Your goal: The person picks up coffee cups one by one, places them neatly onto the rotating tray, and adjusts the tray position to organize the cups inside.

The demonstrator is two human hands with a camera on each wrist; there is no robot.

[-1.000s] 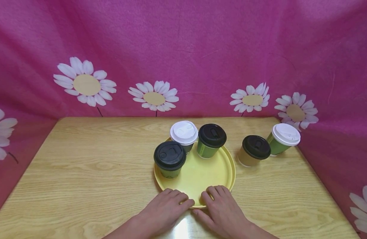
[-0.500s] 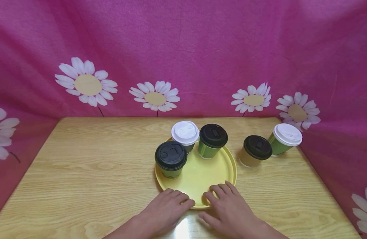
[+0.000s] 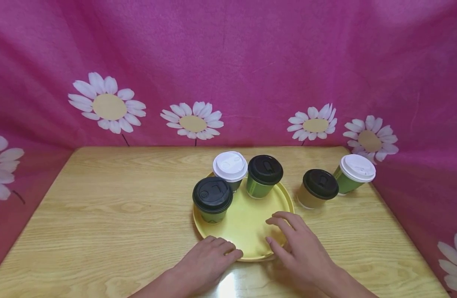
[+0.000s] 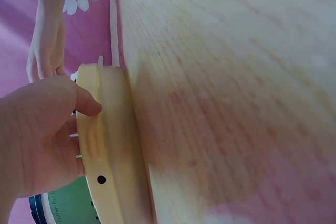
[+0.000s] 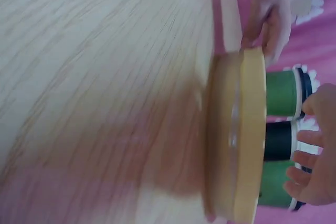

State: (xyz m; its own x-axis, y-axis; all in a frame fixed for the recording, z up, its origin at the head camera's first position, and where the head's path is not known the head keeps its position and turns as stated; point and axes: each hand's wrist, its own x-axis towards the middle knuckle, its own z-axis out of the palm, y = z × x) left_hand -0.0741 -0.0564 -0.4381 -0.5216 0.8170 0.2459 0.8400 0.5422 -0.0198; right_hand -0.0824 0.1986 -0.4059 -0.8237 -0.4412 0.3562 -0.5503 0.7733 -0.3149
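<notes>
A round yellow tray (image 3: 250, 231) carries three lidded paper coffee cups: a green one with a black lid (image 3: 212, 198) at left, a dark one with a white lid (image 3: 230, 166) behind it, and a green one with a black lid (image 3: 264, 176). My left hand (image 3: 207, 263) grips the tray's front rim; in the left wrist view its thumb (image 4: 86, 103) lies on the outer wall with the fingers inside. Above the tray's right front, my right hand (image 3: 304, 250) hovers with spread, slightly bent fingers and holds nothing.
On the wooden table (image 3: 113, 215), right of the tray, stand a brown cup with a black lid (image 3: 317, 188) and, just behind it, a green cup with a white lid (image 3: 355, 171). A pink daisy-patterned cloth (image 3: 247, 74) hangs behind and at both sides.
My right hand has let go of the tray's front rim, lifted, and moved right and forward with its fingers spreading. The left hand, tray and cups stay in place.
</notes>
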